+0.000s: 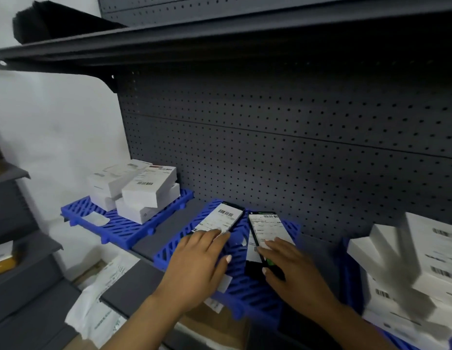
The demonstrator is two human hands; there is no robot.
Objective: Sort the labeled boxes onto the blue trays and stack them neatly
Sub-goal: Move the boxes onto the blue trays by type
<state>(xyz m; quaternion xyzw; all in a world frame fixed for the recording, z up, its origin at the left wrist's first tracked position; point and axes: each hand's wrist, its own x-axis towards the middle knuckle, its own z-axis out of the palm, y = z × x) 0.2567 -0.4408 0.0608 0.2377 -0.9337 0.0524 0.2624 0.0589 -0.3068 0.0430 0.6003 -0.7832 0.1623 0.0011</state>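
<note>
Blue slotted left tray sits on the shelf, far left, carrying a loose pile of white boxes, two layers, upper ones skewed, not squared. A small white slip lies flat on the tray in front of them. Nothing there blocks the hands.

Middle tray holds both task items. Left black box, label up, long axis running from near-left to far-right, lies just ahead of the left hand. The hand is flat, fingers together and extended, fingertips resting on the box's near end; pressing or sliding, not pinching.

Right black box, label up, long axis running mostly away from the person, near end tilted slightly left. It is just beside the left box at the far ends, apart nearer the person. The right hand lies over its near end, fingers on the label, thumb at the left edge; whether it truly grips I cannot tell. Each hand is nearest its own box.

Likely next step: square the two boxes parallel or stack one on the other. The pegboard back wall limits pushing further in.

Far right, blurred white boxes are heaped on another tray, near the right forearm; an elbow swing could knock them.
</note>
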